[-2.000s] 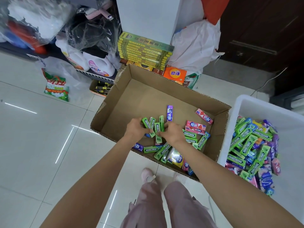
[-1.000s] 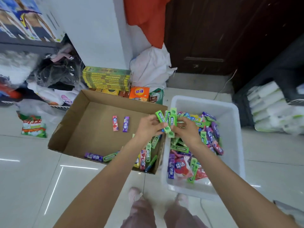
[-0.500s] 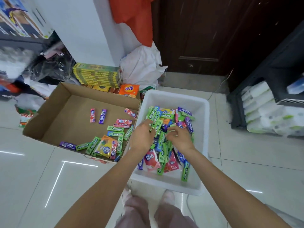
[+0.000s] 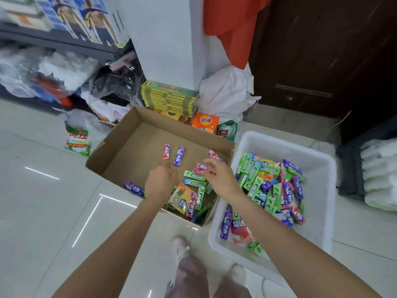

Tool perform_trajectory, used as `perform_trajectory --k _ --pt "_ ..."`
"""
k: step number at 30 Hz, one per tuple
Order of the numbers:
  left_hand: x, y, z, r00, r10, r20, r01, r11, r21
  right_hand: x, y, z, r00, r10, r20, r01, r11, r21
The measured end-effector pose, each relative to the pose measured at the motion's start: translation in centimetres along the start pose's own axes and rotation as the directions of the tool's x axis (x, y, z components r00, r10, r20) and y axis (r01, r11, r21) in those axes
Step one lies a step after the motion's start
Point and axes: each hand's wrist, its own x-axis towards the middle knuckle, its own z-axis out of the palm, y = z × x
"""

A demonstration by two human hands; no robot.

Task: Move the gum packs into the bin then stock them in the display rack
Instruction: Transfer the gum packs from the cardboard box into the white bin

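A brown cardboard box [image 4: 120, 145] on the floor holds several gum packs: green ones [image 4: 194, 175], a purple stick [image 4: 179, 156], a pink stick [image 4: 166, 151] and a yellow pack [image 4: 181, 197]. To its right a white plastic bin [image 4: 322, 168] holds a heap of green, purple and pink gum packs [image 4: 270, 186]. My left hand [image 4: 160, 181] hovers over the box's near side, fingers relaxed and holding nothing. My right hand [image 4: 217, 176] reaches over the box's right part, fingers spread, nothing in it.
Behind the box stand stacked yellow-green cartons [image 4: 169, 97], an orange packet [image 4: 205, 122] and a white sack [image 4: 227, 93]. A snack bag [image 4: 77, 139] lies on the tiles at left. A dark shelf with white rolls [image 4: 378, 175] stands at right. My feet [image 4: 182, 248] are below.
Both hands carried a bunch of green gum packs from the box to the bin, let them go there, and have come back over the box with nothing in them.
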Motion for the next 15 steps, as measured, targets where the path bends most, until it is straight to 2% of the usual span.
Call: perform_trajectory --k 3,5,8,12,15 --pt "4.0 -1.8 -0.4 0.997 -0.033 0.067 0.033 0.999 0.007 3.3 -0.2 2.6 0.999 0.033 -0.015 -0.035 0.977 -0.210" --pt "6.2 -2.6 -0.1 0.994 -0.021 0.110 0.019 1.000 0.021 5.2 0.3 4.1 0.994 0.106 -0.012 -0.105 0.959 -0.265" --pt "9.2 -3.4 0.9 0.983 0.058 0.176 -0.075 0.993 0.093 7.5 1.1 5.7 0.979 0.197 0.047 -0.170 0.926 -0.336" --pt "11.7 -4.5 2.8 0.950 0.154 0.272 -0.211 0.958 0.194 8.9 2.0 7.6 0.962 0.233 0.143 -0.150 0.887 -0.436" --pt "12.5 -5.2 3.7 0.941 0.227 0.250 -0.277 0.942 0.189 9.1 2.7 8.6 0.985 0.172 0.015 -0.150 0.897 -0.415"
